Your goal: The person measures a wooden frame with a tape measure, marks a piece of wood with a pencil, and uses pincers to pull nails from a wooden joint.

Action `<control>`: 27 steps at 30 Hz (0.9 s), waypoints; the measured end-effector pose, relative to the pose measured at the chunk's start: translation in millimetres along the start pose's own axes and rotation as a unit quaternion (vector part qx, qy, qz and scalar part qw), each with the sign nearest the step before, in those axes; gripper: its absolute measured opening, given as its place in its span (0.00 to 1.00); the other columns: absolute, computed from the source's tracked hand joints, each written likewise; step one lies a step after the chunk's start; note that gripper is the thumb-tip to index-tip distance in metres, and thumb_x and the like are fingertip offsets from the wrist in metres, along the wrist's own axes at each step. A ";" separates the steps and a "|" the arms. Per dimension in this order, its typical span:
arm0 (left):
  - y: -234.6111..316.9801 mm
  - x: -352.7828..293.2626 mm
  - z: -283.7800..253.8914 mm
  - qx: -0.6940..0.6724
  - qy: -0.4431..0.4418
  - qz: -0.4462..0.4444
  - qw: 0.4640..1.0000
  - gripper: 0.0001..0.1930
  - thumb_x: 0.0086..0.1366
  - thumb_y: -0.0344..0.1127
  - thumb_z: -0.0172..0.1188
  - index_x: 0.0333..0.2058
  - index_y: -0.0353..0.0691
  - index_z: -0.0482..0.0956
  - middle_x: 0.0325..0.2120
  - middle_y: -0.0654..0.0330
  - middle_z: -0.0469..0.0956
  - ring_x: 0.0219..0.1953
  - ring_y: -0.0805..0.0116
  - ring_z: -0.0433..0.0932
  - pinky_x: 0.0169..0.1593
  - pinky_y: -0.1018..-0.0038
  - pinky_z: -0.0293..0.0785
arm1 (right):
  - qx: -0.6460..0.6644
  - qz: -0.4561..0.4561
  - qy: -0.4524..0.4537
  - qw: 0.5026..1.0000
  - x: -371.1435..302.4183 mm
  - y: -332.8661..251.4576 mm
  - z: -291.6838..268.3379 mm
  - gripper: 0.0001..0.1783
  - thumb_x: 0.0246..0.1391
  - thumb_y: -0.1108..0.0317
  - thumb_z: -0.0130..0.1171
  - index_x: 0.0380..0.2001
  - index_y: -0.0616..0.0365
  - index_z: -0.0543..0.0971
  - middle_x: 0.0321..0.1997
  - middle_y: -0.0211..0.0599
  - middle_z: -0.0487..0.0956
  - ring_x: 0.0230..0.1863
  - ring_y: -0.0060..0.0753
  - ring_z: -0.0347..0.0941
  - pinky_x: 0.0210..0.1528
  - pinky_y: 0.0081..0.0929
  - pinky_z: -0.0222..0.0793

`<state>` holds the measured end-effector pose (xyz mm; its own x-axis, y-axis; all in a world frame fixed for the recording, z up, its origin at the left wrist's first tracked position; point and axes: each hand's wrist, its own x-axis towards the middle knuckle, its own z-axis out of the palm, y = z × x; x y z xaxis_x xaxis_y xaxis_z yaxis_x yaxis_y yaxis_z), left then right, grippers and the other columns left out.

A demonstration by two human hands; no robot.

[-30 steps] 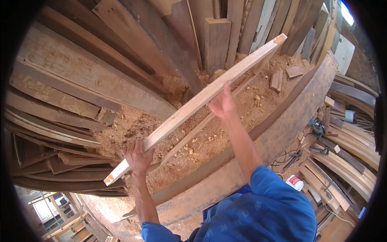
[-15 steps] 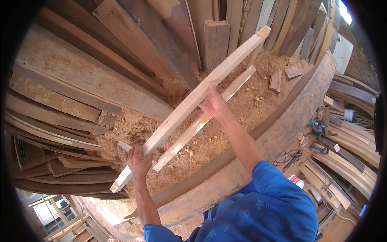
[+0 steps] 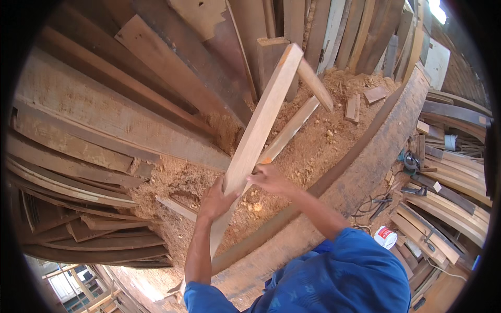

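A long, pale squared timber (image 3: 267,112) slants up and away in front of me, its far end raised. My left hand (image 3: 215,201) is wrapped round its lower part from the left side. On the opposite edge, a little higher, my right hand (image 3: 271,180) grips the same timber with bent fingers, close to the left. Beneath it a second pale timber (image 3: 295,128) with an orange mark lies on sawdust, partly covered. A shorter wooden piece (image 3: 315,86) shows beside the raised end.
Sawdust (image 3: 308,156) covers the surface below, with two small offcuts (image 3: 353,108) at the right. A long thick plank (image 3: 360,156) borders the near side. Boards (image 3: 125,120) stand stacked left and behind. Farther right are a power tool (image 3: 411,161), a white tub (image 3: 385,237) and stacked wood.
The timber has turned steeper, its far end swinging left and its near end coming toward me. My right hand has moved down close to the left, which has shifted right.
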<state>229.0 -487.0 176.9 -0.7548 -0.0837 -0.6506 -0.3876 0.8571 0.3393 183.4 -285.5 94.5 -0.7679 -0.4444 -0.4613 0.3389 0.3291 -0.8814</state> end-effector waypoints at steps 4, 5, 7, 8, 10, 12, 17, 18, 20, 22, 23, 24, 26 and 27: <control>-47.7 -19.1 6.5 -0.116 -0.006 0.001 0.993 0.27 0.59 0.42 0.65 0.54 0.33 0.72 0.48 0.45 0.78 0.52 0.54 0.76 0.58 0.64 0.69 | -0.355 -0.017 0.264 0.896 4.1 14.4 -127.4 0.38 0.54 0.60 0.64 0.64 0.58 0.61 0.63 0.57 0.66 0.65 0.55 0.63 0.67 0.49 0.58; -54.1 -26.0 5.3 -0.115 -0.007 0.005 0.993 0.27 0.59 0.42 0.65 0.54 0.33 0.72 0.48 0.45 0.78 0.52 0.54 0.76 0.58 0.64 0.69 | -0.403 0.037 0.354 0.843 3.8 12.3 -166.9 0.45 0.52 0.59 0.66 0.68 0.57 0.56 0.66 0.60 0.62 0.65 0.59 0.62 0.67 0.52 0.56; -65.4 -42.1 0.2 -0.151 -0.002 0.019 0.988 0.25 0.59 0.36 0.67 0.53 0.33 0.72 0.47 0.48 0.79 0.50 0.61 0.77 0.56 0.68 0.71 | -0.478 0.033 0.375 0.793 8.8 19.9 -222.1 0.53 0.45 0.55 0.71 0.69 0.55 0.52 0.71 0.62 0.52 0.69 0.64 0.53 0.71 0.57 0.47; -75.6 -47.3 2.3 -0.151 -0.001 0.023 0.988 0.25 0.59 0.36 0.67 0.53 0.33 0.72 0.47 0.48 0.79 0.50 0.61 0.77 0.56 0.68 0.71 | -0.498 0.019 0.367 0.785 14.5 28.9 -240.6 0.55 0.43 0.55 0.72 0.69 0.56 0.53 0.72 0.63 0.50 0.70 0.66 0.51 0.71 0.58 0.44; -97.3 -66.5 4.8 -0.242 -0.034 0.012 0.970 0.26 0.58 0.32 0.67 0.54 0.31 0.72 0.48 0.49 0.79 0.51 0.62 0.76 0.56 0.69 0.71 | -0.510 0.027 0.329 0.794 17.1 11.5 -250.5 0.57 0.42 0.54 0.73 0.69 0.57 0.52 0.72 0.64 0.49 0.71 0.64 0.48 0.72 0.56 0.41; -95.2 -89.3 2.7 -0.262 -0.033 0.037 0.964 0.26 0.59 0.32 0.67 0.54 0.30 0.71 0.48 0.48 0.78 0.51 0.62 0.76 0.57 0.68 0.71 | -0.521 0.043 0.294 0.800 23.1 10.8 -264.0 0.59 0.40 0.53 0.74 0.70 0.58 0.51 0.72 0.66 0.49 0.73 0.62 0.46 0.73 0.54 0.39; -88.0 -105.0 34.0 -0.340 -0.015 -0.022 0.940 0.27 0.60 0.34 0.68 0.55 0.29 0.70 0.49 0.51 0.77 0.52 0.64 0.75 0.57 0.68 0.72 | -0.389 0.128 0.220 0.886 50.1 -2.3 -248.1 0.47 0.40 0.53 0.73 0.59 0.65 0.63 0.53 0.58 0.74 0.55 0.56 0.73 0.65 0.55 0.59; -84.0 -104.4 44.6 -0.341 -0.011 -0.025 0.940 0.27 0.60 0.34 0.68 0.55 0.29 0.70 0.49 0.51 0.77 0.52 0.64 0.75 0.57 0.68 0.72 | -0.421 0.088 0.225 0.874 51.2 -3.5 -216.3 0.42 0.42 0.55 0.72 0.56 0.66 0.65 0.49 0.55 0.76 0.49 0.55 0.76 0.60 0.54 0.64; -91.0 -94.7 74.3 -0.391 0.057 -0.007 0.918 0.26 0.60 0.33 0.68 0.54 0.30 0.71 0.44 0.54 0.80 0.45 0.66 0.78 0.49 0.71 0.75 | -0.414 0.067 0.215 0.882 42.9 -17.0 -157.0 0.37 0.45 0.58 0.70 0.53 0.65 0.66 0.43 0.51 0.77 0.44 0.52 0.78 0.55 0.52 0.70; -102.7 -94.9 92.6 -0.415 0.053 0.013 0.908 0.27 0.60 0.32 0.68 0.55 0.31 0.70 0.44 0.56 0.79 0.45 0.67 0.77 0.50 0.71 0.75 | -0.371 0.090 0.198 0.903 41.6 -25.4 -153.6 0.36 0.46 0.58 0.69 0.54 0.65 0.66 0.43 0.50 0.77 0.44 0.50 0.78 0.54 0.51 0.70; -109.8 -99.4 98.1 -0.434 0.074 0.029 0.898 0.25 0.59 0.31 0.68 0.54 0.31 0.71 0.43 0.56 0.80 0.45 0.69 0.77 0.49 0.72 0.75 | -0.431 0.102 0.200 0.874 46.7 -20.9 -171.3 0.35 0.46 0.59 0.69 0.53 0.64 0.66 0.43 0.50 0.77 0.45 0.50 0.78 0.53 0.50 0.70; -113.6 -104.2 103.4 -0.454 0.093 0.042 0.885 0.24 0.59 0.31 0.69 0.52 0.32 0.72 0.43 0.57 0.80 0.44 0.70 0.77 0.48 0.73 0.75 | -0.491 0.117 0.198 0.841 48.8 -11.3 -192.1 0.34 0.46 0.60 0.69 0.53 0.64 0.67 0.43 0.50 0.78 0.46 0.49 0.77 0.52 0.49 0.70; -112.1 -117.7 93.6 -0.471 0.087 -0.043 0.877 0.25 0.57 0.33 0.71 0.52 0.33 0.73 0.42 0.58 0.81 0.44 0.70 0.78 0.49 0.73 0.75 | -0.638 0.026 0.282 0.716 32.9 30.6 -257.1 0.34 0.44 0.62 0.68 0.53 0.63 0.67 0.44 0.50 0.78 0.50 0.48 0.76 0.53 0.47 0.69; -127.5 -127.7 91.2 -0.504 0.095 -0.010 0.858 0.27 0.56 0.36 0.72 0.52 0.33 0.73 0.42 0.58 0.81 0.44 0.70 0.78 0.49 0.72 0.75 | -0.633 0.031 0.291 0.717 18.1 42.9 -274.3 0.35 0.43 0.63 0.68 0.53 0.64 0.67 0.45 0.51 0.78 0.51 0.49 0.75 0.53 0.47 0.69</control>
<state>423.0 -539.2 154.8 -0.7781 -0.2577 -0.5728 -0.5899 -0.0135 0.8074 34.9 -50.9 76.3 -0.9943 -0.0940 -0.0498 -0.0990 0.9892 0.1078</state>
